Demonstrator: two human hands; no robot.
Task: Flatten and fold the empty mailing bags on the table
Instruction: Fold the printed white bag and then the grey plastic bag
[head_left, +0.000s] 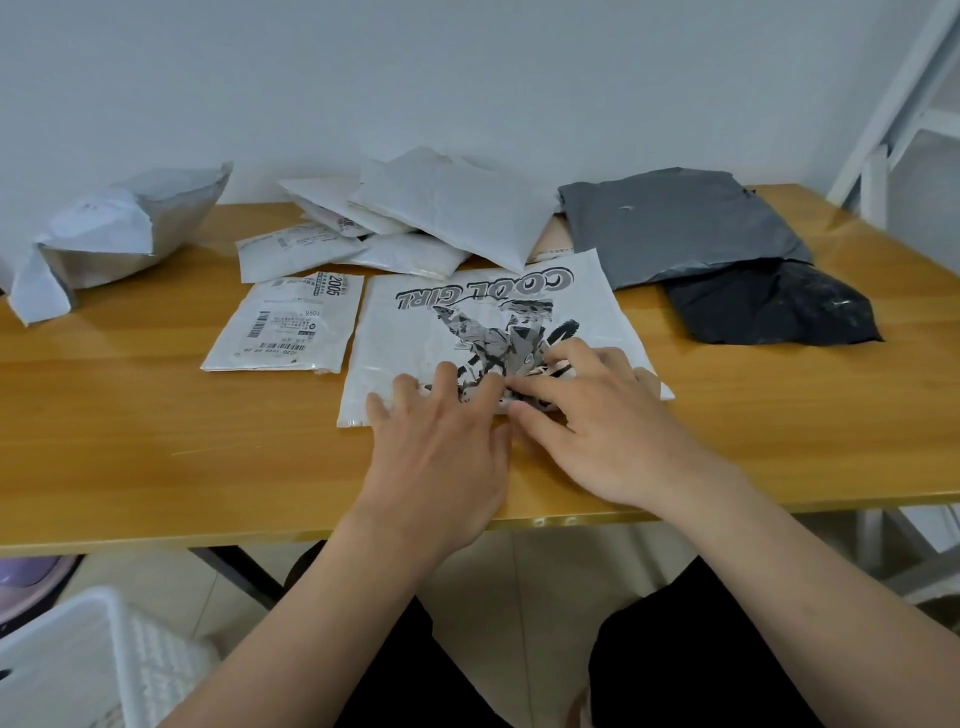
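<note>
The white plastic mailing bag printed with black "COOL GIRL" artwork (498, 332) lies flat on the yellow wooden bench (130, 415), long axis running away from the person. Both hands rest on its near edge, left hand (441, 441) and right hand (597, 421) side by side, fingers spread and pressing, fingertips almost touching. More white, grey and black bags sit beyond, against a pale wall.
</note>
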